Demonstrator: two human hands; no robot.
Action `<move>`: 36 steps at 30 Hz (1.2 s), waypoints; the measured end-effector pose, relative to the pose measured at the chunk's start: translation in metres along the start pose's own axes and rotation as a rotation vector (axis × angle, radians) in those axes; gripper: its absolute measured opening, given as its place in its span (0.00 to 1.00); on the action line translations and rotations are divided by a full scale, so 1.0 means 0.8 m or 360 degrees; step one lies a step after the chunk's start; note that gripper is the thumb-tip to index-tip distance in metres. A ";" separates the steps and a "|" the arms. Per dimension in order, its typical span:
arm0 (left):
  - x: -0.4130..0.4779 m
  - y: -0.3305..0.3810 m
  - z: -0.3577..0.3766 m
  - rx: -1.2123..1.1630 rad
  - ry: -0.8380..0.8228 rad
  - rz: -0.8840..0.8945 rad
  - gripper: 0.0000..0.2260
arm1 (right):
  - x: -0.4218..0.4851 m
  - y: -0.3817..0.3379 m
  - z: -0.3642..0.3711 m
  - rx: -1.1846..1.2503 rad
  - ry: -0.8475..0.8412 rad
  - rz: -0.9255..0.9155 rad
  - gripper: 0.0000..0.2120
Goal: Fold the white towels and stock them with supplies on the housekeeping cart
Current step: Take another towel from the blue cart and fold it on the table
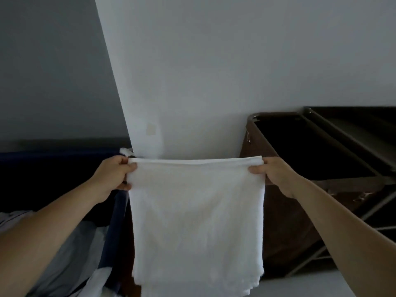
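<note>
I held a folded white towel (197, 221) up in the air before a pale wall (214, 61). My left hand (111, 176) pinched its top left corner and my right hand (276, 174) pinched its top right corner, so it hung flat between them. The brown housekeeping cart (300, 189) stood just right.

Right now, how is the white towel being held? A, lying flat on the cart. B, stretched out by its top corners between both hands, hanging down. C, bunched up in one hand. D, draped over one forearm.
B: the left hand and the right hand each pinch a top corner of the white towel, which hangs down in layers in front of the wall.
</note>
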State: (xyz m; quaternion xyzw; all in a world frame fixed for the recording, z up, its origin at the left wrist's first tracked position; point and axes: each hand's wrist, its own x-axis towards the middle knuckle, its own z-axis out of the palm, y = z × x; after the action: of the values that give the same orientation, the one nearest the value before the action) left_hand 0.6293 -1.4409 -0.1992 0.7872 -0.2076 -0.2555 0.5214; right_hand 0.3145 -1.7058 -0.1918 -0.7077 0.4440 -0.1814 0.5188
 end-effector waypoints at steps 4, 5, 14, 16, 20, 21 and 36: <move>0.077 -0.036 0.049 0.0104 0.0062 -0.0167 0.06 | 0.099 0.060 0.040 0.0011 0.0028 0.0164 0.08; 0.093 -0.050 0.061 0.0143 0.0080 -0.0211 0.06 | 0.119 0.076 0.051 0.0017 0.0016 0.0211 0.07; 0.154 -0.162 0.140 0.0231 0.0059 -0.0454 0.11 | 0.179 0.180 0.140 -0.0069 0.0188 0.0492 0.18; 0.158 -0.174 0.142 0.0239 -0.0037 -0.0459 0.12 | 0.180 0.186 0.143 -0.0034 0.0248 0.0499 0.17; 0.162 -0.188 0.135 0.0279 -0.0077 -0.0416 0.10 | 0.176 0.190 0.146 -0.0023 0.0260 0.0480 0.11; 0.162 -0.191 0.133 0.0281 -0.0067 -0.0374 0.10 | 0.175 0.190 0.147 -0.0023 0.0263 0.0456 0.09; 0.166 -0.259 0.132 0.0437 -0.0005 -0.0480 0.28 | 0.167 0.186 0.162 -0.0243 0.0343 0.0477 0.23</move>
State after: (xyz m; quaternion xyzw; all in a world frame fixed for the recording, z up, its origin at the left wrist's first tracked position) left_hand 0.6807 -1.5181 -0.4504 0.8727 -0.1211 -0.3010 0.3647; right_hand 0.4139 -1.7505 -0.4034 -0.6475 0.6097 -0.1428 0.4343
